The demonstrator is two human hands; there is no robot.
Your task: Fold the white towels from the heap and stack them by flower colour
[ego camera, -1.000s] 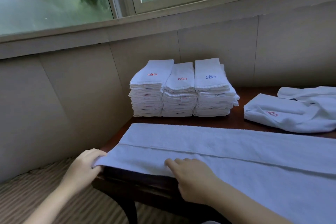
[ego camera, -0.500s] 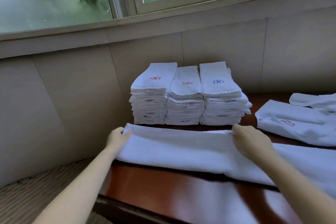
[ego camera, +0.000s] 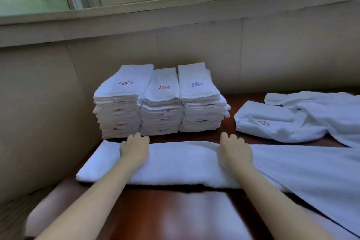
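Note:
A long white towel (ego camera: 181, 161), folded lengthwise into a strip, lies across the dark wooden table (ego camera: 175, 214). My left hand (ego camera: 134, 149) rests palm down near its left end, fingers at the far edge. My right hand (ego camera: 234, 151) presses on its middle, fingers curled over the far fold. Behind stand three stacks of folded towels: two with red flowers (ego camera: 124, 99) (ego camera: 162, 103) and one with a blue flower (ego camera: 198, 95). At the right lies the loose heap (ego camera: 303, 119), a red flower showing on one towel.
A padded beige wall runs behind and to the left of the table, with a window above it. The stacks stand close against the back wall. The towel's right part spreads toward the front right edge.
The near edge of the towel was carried away from me and laid over the far part, making a narrower strip. Both hands moved forward and now lie on top of it.

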